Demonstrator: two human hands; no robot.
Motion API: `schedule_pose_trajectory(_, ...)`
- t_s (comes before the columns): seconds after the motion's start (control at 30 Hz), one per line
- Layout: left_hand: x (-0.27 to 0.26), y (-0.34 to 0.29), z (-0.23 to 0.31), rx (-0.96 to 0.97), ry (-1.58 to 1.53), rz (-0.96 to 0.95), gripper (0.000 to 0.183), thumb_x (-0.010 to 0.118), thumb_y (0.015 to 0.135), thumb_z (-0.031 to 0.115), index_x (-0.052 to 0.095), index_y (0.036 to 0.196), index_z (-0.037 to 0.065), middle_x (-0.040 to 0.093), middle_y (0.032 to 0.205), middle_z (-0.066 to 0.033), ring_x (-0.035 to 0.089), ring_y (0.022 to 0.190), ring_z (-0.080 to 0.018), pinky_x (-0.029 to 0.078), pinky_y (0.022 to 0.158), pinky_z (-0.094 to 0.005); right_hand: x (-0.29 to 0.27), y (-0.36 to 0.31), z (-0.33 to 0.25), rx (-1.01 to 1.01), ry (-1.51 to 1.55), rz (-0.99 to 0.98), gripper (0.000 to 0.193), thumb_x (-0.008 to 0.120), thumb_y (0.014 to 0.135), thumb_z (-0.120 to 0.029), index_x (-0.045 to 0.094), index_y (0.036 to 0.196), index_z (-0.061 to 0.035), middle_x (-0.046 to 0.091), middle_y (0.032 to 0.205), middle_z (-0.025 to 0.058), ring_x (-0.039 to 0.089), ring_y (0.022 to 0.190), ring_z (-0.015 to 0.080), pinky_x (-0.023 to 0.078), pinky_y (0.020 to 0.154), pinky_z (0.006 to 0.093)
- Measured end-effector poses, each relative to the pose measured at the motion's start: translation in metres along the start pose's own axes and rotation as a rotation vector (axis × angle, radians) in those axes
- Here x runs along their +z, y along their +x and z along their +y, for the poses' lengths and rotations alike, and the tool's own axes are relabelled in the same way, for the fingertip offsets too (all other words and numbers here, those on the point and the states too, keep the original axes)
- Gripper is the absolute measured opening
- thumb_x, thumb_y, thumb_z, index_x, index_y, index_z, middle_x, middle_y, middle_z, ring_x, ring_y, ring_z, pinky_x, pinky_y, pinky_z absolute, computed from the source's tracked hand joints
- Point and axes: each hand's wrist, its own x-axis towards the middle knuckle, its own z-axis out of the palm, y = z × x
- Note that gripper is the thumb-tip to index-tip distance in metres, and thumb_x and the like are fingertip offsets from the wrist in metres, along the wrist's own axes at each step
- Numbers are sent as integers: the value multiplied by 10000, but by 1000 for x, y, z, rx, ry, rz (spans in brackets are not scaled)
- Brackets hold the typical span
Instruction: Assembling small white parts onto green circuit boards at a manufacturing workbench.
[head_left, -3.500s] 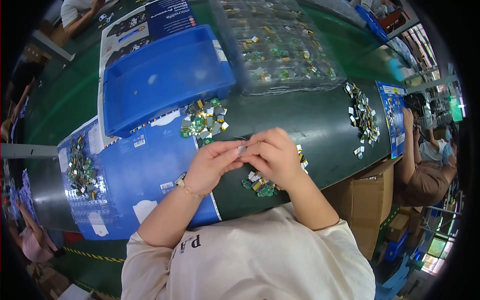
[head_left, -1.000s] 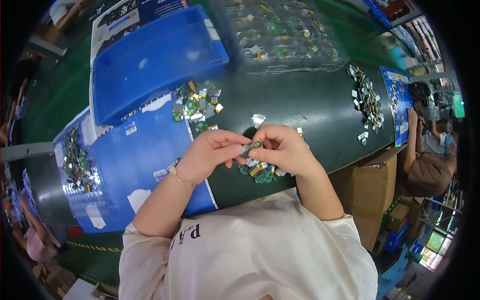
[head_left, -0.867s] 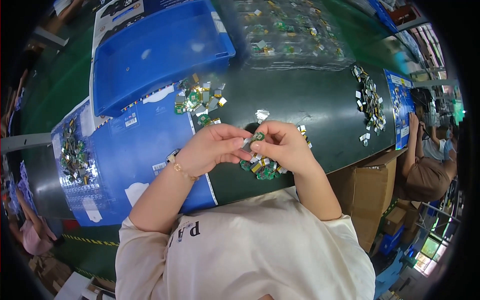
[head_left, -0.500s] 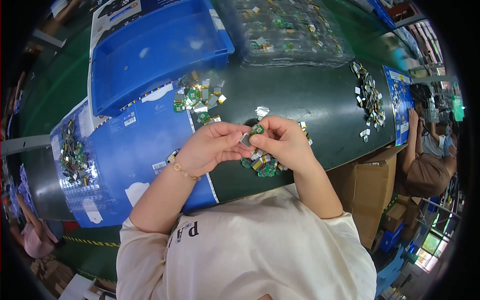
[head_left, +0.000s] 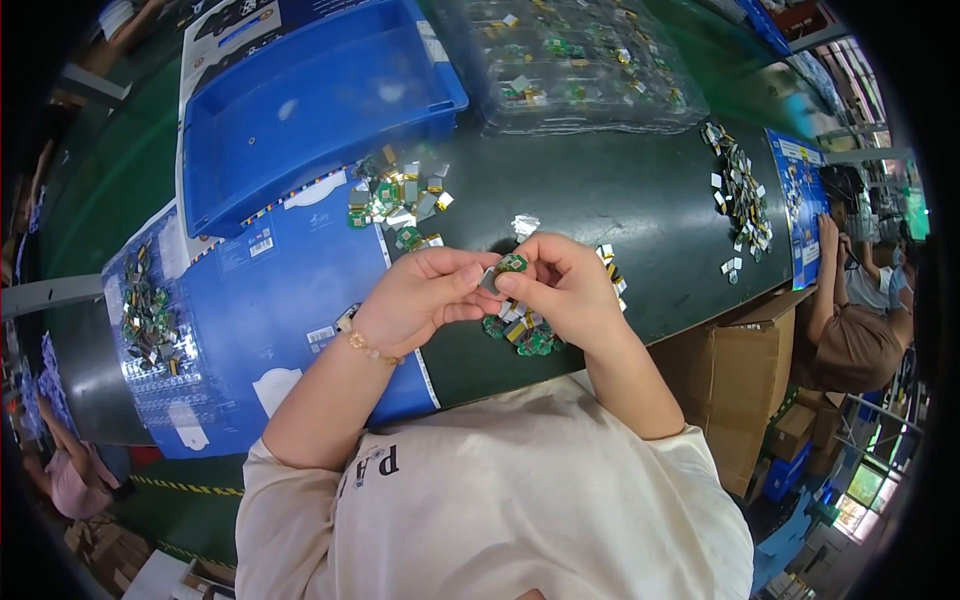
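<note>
Over the near edge of the bench, my two hands meet on one small electronic part. Thumb and fingers of my left hand pinch a flat silver-grey battery cell. My right hand grips a small green circuit board right beside the cell. Whether a wire joins the two is too small to tell. Just below my fingers lies a pile of green boards and cells, partly hidden by my right hand. A crumpled silvery piece rests beyond my fingertips.
A blue plastic bin stands far left, with a heap of boards and cells before it. Stacked clear trays hold more parts. Other piles lie right and left. A cardboard box sits below the bench; people work at both sides.
Both hands keep their grip on the board and the cell, with only a very slight shift. The view has moved a little; the piles look the same.
</note>
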Motion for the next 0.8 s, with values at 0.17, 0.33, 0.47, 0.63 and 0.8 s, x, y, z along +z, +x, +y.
schedule_pose_trajectory(0.17, -2, 1, -3, 10, -29, -2, 303, 551, 899, 198, 561, 1130, 3, 647, 927, -88, 643, 839, -153, 522, 738, -243, 2, -2, -4, -17, 40, 4, 187, 685, 789, -72, 501, 761, -58, 496, 662, -71, 418, 565, -26, 307, 479, 138)
schedule_pose_trajectory(0.33, -4, 1, -5, 26, -38, 8, 268, 479, 929, 146, 544, 1141, -5, 644, 944, -112, 654, 823, -179, 547, 743, -271, 5, -2, -9, -45, 63, 9, 226, 687, 793, -82, 466, 747, -71, 466, 641, -82, 376, 542, -32, 272, 452, 146)
schedule_pose_trajectory(0.47, 1, 0, -3, 27, 1, 15, 280, 544, 903, 180, 565, 1125, 12, 643, 925, -77, 640, 845, -150, 519, 747, -246, 5, -2, -7, -56, 34, 17, 234, 688, 790, -79, 459, 740, -72, 460, 631, -83, 367, 537, -33, 266, 446, 148)
schedule_pose_trajectory(0.63, 9, 0, -2, 128, 269, 162, 219, 531, 903, 120, 571, 1070, -17, 638, 946, -99, 642, 828, -157, 527, 739, -247, 5, 2, -7, -59, -38, 49, 234, 687, 782, -68, 460, 726, -72, 461, 622, -78, 366, 525, -28, 269, 441, 149)
schedule_pose_trajectory(0.8, 10, 0, -13, 368, 488, 177, 175, 585, 847, 22, 586, 1014, -32, 645, 913, -92, 634, 813, -135, 512, 715, -221, -2, 8, -5, -71, -78, 15, 230, 689, 767, -38, 467, 816, -74, 506, 673, -52, 414, 570, -14, 307, 481, 154)
